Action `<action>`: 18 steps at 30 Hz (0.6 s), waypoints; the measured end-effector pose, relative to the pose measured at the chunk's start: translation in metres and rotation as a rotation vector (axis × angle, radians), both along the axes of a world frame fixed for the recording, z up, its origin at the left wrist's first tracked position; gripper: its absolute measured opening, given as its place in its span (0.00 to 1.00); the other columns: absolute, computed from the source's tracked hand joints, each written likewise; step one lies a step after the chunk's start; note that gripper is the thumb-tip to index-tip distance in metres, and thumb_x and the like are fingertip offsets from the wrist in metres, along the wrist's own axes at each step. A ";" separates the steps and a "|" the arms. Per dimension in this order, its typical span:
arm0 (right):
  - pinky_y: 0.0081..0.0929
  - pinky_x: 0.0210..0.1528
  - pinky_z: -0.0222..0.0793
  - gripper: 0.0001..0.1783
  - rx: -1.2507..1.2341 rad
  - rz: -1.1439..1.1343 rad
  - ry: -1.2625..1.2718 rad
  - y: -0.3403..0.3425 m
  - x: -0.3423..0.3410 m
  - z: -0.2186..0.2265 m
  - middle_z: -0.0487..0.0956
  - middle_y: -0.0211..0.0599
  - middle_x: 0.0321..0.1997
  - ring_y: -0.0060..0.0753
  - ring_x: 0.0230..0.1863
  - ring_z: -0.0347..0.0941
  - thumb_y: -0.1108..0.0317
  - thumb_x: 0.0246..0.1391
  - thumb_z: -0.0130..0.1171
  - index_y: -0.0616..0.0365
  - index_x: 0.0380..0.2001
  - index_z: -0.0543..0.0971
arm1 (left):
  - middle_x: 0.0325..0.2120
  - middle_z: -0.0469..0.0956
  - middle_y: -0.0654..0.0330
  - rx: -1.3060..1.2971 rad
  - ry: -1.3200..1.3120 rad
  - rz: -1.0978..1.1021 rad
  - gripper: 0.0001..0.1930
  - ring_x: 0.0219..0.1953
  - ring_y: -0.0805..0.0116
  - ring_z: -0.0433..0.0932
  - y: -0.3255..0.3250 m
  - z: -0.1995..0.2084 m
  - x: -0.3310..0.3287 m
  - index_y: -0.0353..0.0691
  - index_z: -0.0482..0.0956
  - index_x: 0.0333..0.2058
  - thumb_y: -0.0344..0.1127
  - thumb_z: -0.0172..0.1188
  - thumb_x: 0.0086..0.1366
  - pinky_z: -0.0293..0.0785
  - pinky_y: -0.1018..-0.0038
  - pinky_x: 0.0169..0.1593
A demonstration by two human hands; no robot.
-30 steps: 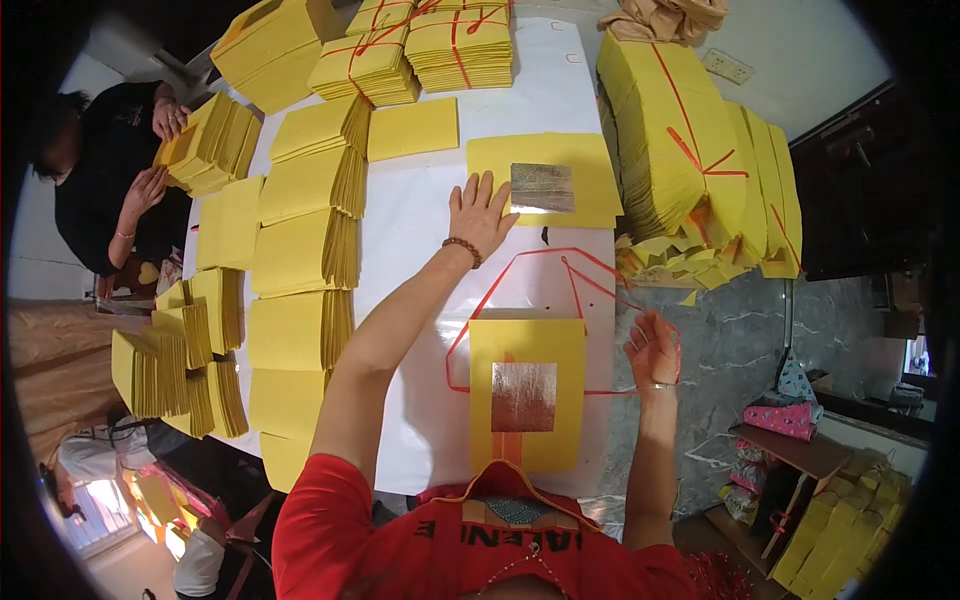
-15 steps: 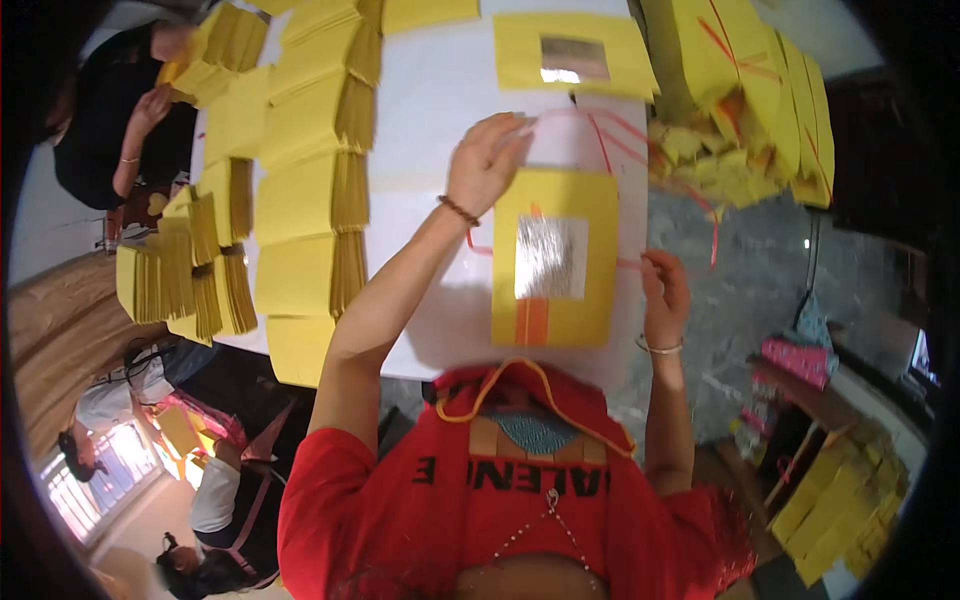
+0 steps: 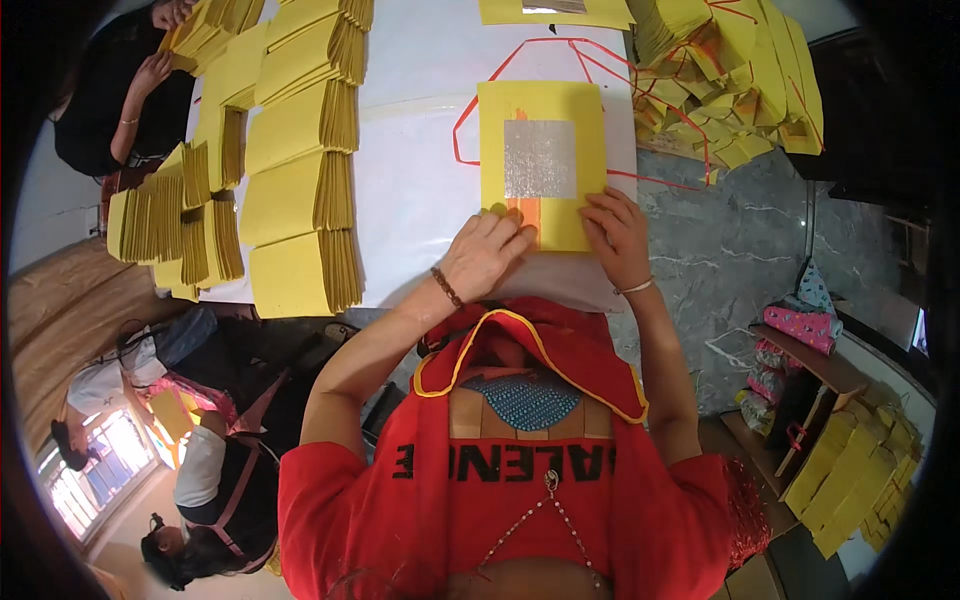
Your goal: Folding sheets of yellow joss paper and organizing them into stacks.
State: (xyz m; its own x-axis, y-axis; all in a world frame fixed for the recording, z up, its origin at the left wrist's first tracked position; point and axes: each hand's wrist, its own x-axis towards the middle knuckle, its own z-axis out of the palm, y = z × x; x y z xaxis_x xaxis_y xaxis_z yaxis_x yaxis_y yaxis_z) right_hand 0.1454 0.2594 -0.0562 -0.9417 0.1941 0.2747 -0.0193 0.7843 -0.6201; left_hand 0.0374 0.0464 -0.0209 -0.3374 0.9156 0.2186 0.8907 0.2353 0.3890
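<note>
A stack of yellow paper with a silver square and an orange stripe on its top sheet lies near the table's right edge. A thin red strap passes beneath it, looping out on the left and far sides; its loose end trails off to the right. My left hand grips the near left corner of the stack, fingers bent over the top sheet. At the near right edge, my right hand holds the side with its fingers on top. The thumbs are partly hidden.
Rows of yellow paper bundles cover the table's left side. Another silver-marked yellow stack lies farther away. Strapped yellow bundles are piled at the far right. A person in black works at the far left.
My left hand has come back from the far side of the stack to its near corner. My right hand has let go of the strap and now holds the stack's edge.
</note>
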 end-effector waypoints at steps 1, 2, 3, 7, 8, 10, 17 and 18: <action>0.35 0.57 0.56 0.11 -0.049 -0.001 -0.001 0.001 0.001 -0.003 0.74 0.34 0.48 0.42 0.56 0.63 0.71 0.47 0.55 0.55 0.37 0.78 | 0.36 0.72 0.57 0.035 -0.028 0.009 0.21 0.37 0.58 0.70 -0.001 -0.002 -0.001 0.38 0.74 0.41 0.32 0.65 0.45 0.68 0.68 0.41; 0.35 0.57 0.56 0.11 -0.044 0.006 0.003 0.001 0.001 -0.007 0.74 0.34 0.48 0.42 0.56 0.63 0.71 0.47 0.55 0.55 0.37 0.78 | 0.36 0.72 0.56 0.070 -0.056 0.018 0.21 0.37 0.58 0.71 -0.002 -0.004 -0.002 0.37 0.74 0.41 0.32 0.64 0.46 0.69 0.68 0.42; 0.35 0.57 0.56 0.10 -0.160 0.015 0.004 0.003 0.002 -0.010 0.74 0.34 0.48 0.41 0.55 0.63 0.70 0.48 0.55 0.55 0.36 0.78 | 0.35 0.72 0.55 0.053 -0.080 0.027 0.18 0.37 0.57 0.71 -0.002 0.002 -0.004 0.36 0.74 0.40 0.31 0.62 0.49 0.70 0.68 0.42; 0.32 0.58 0.55 0.11 -0.588 -0.006 -0.125 0.008 0.006 -0.014 0.71 0.35 0.51 0.37 0.56 0.61 0.67 0.51 0.54 0.57 0.37 0.79 | 0.35 0.73 0.55 0.045 -0.036 -0.022 0.13 0.37 0.58 0.72 -0.002 -0.005 -0.010 0.36 0.75 0.38 0.30 0.60 0.52 0.70 0.69 0.42; 0.32 0.58 0.55 0.11 -0.585 -0.002 -0.123 0.011 0.007 -0.015 0.71 0.35 0.51 0.37 0.56 0.61 0.67 0.51 0.54 0.57 0.37 0.79 | 0.32 0.73 0.55 0.085 -0.088 -0.029 0.10 0.35 0.58 0.72 -0.003 -0.008 -0.015 0.35 0.75 0.34 0.30 0.58 0.53 0.71 0.69 0.40; 0.29 0.58 0.55 0.13 -0.722 0.064 -0.093 0.017 0.007 -0.021 0.69 0.34 0.54 0.34 0.57 0.60 0.65 0.52 0.54 0.58 0.40 0.78 | 0.29 0.75 0.55 0.139 -0.243 -0.013 0.06 0.33 0.57 0.73 0.000 -0.008 -0.023 0.35 0.76 0.30 0.32 0.56 0.57 0.71 0.68 0.38; 0.28 0.59 0.55 0.18 -0.644 0.068 -0.035 0.015 0.004 -0.029 0.69 0.34 0.53 0.33 0.57 0.60 0.68 0.45 0.61 0.56 0.43 0.75 | 0.28 0.76 0.52 -0.030 -0.534 -0.022 0.08 0.31 0.55 0.74 0.004 -0.008 -0.049 0.34 0.76 0.32 0.33 0.54 0.60 0.70 0.67 0.35; 0.28 0.59 0.55 0.19 -0.663 0.063 -0.026 0.015 0.004 -0.031 0.69 0.34 0.53 0.34 0.57 0.60 0.69 0.43 0.62 0.55 0.43 0.75 | 0.28 0.76 0.52 -0.033 -0.533 -0.026 0.08 0.31 0.55 0.74 0.005 -0.007 -0.050 0.34 0.76 0.32 0.33 0.54 0.60 0.70 0.67 0.35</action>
State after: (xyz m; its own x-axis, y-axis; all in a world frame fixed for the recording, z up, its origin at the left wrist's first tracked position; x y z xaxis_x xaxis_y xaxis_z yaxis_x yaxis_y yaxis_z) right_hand 0.1496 0.2739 -0.0871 -0.9615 0.2586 0.0931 -0.0311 0.2342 -0.9717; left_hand -0.0126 0.0517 -0.0274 -0.3706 0.9288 -0.0059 0.5772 0.2354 0.7819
